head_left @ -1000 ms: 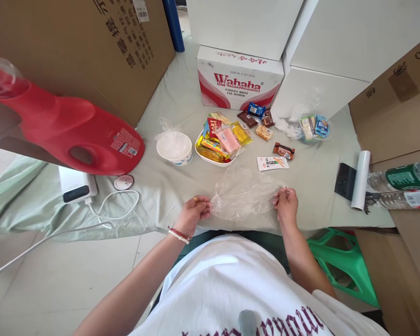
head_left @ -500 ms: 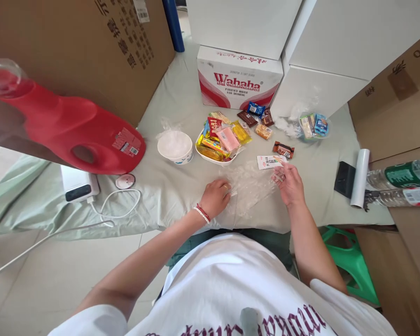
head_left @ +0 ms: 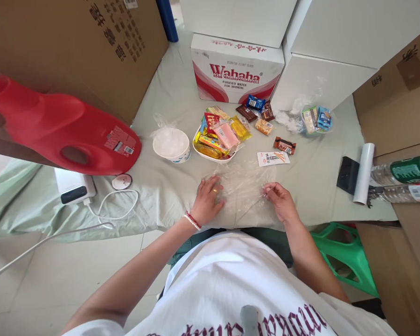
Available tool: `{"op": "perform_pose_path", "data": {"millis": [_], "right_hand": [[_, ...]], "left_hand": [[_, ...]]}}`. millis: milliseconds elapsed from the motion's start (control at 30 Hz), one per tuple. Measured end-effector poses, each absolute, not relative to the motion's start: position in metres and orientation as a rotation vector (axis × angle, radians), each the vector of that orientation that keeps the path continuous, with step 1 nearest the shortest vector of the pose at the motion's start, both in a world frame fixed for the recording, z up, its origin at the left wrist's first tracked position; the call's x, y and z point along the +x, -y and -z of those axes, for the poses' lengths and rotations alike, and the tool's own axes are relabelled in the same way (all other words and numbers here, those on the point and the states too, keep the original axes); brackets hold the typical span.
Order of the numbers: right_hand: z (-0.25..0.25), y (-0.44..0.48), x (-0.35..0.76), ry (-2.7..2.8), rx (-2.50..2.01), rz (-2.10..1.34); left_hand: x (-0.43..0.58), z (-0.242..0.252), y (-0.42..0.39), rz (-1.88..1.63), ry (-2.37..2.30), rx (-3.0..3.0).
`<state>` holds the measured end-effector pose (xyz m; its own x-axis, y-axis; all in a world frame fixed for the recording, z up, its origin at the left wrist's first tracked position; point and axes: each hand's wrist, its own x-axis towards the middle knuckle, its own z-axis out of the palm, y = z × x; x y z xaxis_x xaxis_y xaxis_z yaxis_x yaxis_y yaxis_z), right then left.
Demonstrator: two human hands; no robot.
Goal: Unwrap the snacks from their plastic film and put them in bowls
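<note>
Just in front of the snack bowl (head_left: 220, 161), clear film (head_left: 241, 189) lies between the left grip (head_left: 207, 200), loosely spread at its edge, and the right grip (head_left: 280, 200), pinching it.

White-and-red Wahaha box (head_left: 236, 74) on pale green cloth (head_left: 178, 84). Left of box: brown carton (head_left: 73, 51), blue tube (head_left: 167, 21). Farther left and nearer than box: red jug (head_left: 49, 126), white device (head_left: 75, 186). Just right of box: white carton (head_left: 318, 84). Well right and nearer: white roll (head_left: 364, 175), clear bottles (head_left: 411, 170), green stool (head_left: 343, 252).
</note>
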<state>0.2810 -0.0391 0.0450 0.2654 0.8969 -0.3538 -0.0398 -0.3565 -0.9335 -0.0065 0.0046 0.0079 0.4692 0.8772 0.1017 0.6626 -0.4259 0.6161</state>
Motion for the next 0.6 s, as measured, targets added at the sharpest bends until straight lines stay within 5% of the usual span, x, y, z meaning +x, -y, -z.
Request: {"op": "perform_pose_path", "data": {"millis": [267, 600], "right_hand": [[-0.039, 0.052, 0.298, 0.603, -1.732, -1.262], [-0.036, 0.051, 0.297, 0.696, -1.782, -1.210]], "left_hand": [[-0.027, -0.011, 0.009, -0.815, -1.297, 2.216], [-0.003, -0.038, -0.012, -0.338, -0.816, 2.472]]}}
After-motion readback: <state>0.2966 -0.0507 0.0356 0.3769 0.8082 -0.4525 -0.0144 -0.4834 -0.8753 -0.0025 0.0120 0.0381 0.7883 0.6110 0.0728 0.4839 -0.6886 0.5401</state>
